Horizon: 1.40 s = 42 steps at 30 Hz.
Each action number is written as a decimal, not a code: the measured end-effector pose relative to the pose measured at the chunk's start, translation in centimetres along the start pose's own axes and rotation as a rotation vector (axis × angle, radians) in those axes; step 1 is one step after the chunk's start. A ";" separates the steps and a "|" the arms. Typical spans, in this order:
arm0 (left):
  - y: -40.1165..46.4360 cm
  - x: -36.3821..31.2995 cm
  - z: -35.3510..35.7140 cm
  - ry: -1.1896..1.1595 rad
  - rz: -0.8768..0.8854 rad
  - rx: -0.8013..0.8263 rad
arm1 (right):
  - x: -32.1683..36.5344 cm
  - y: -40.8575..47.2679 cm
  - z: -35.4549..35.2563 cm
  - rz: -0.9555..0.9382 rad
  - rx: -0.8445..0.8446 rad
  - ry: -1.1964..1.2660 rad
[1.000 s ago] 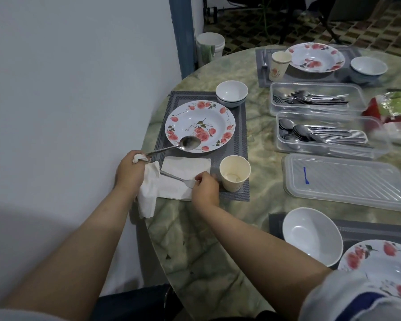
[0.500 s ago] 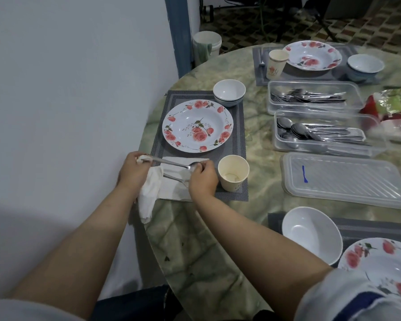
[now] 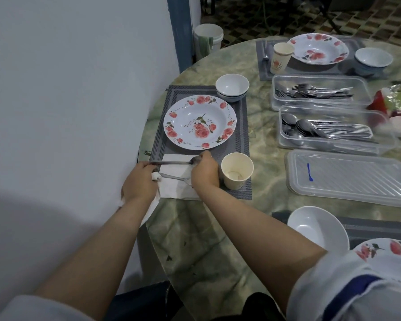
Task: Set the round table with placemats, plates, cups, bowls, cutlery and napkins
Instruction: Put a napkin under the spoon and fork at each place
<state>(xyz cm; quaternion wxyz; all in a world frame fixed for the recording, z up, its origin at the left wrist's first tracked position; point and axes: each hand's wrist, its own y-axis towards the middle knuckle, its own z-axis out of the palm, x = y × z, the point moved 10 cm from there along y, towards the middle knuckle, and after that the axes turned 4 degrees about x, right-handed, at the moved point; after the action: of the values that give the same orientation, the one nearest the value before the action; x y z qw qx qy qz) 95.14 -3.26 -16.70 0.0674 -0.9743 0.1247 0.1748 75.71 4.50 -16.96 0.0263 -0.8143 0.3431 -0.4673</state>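
At the table's left edge, one napkin [image 3: 176, 181] carries two utensils. Left hand [image 3: 139, 185] pinches the spoon [image 3: 171, 162] handle; right hand [image 3: 205, 172] pinches its bowl. The second utensil [image 3: 174, 177] lies beside it.

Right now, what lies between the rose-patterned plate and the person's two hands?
In the head view, a white paper napkin on the grey woven placemat, with a metal spoon and a fork lying across it, below the rose-patterned plate.

Clear lid [image 3: 347, 178], white bucket [image 3: 208, 38], snack packets [image 3: 397, 100].
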 end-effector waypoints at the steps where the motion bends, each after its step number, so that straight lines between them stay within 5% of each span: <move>1: -0.2 0.0 -0.1 -0.003 -0.006 -0.010 | 0.0 0.0 0.0 -0.008 -0.006 0.014; 12: -0.5 0.7 0.0 -0.023 -0.010 -0.063 | -0.1 -0.2 -0.5 0.016 -0.009 0.020; 18: -1.4 -0.4 0.2 -0.047 0.167 -0.096 | 0.4 -1.2 -1.1 -0.104 -0.070 0.064; 21: -1.4 -0.5 0.4 -0.048 0.157 -0.092 | 1.7 -2.9 -1.4 -0.287 -0.160 -0.060; 29: -1.1 -0.5 0.4 -0.056 0.095 -0.079 | 1.6 -4.6 2.2 -0.564 -0.031 -0.689; 42: -0.9 0.9 0.3 -0.177 0.059 -0.057 | 1.6 -3.1 2.9 -0.618 0.005 -0.749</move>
<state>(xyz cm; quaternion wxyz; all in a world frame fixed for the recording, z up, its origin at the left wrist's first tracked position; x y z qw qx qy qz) 96.13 -2.51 -17.22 0.0454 -0.9525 0.1418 0.2656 80.10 5.13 -16.30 0.0101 -0.9903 0.0512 -0.1290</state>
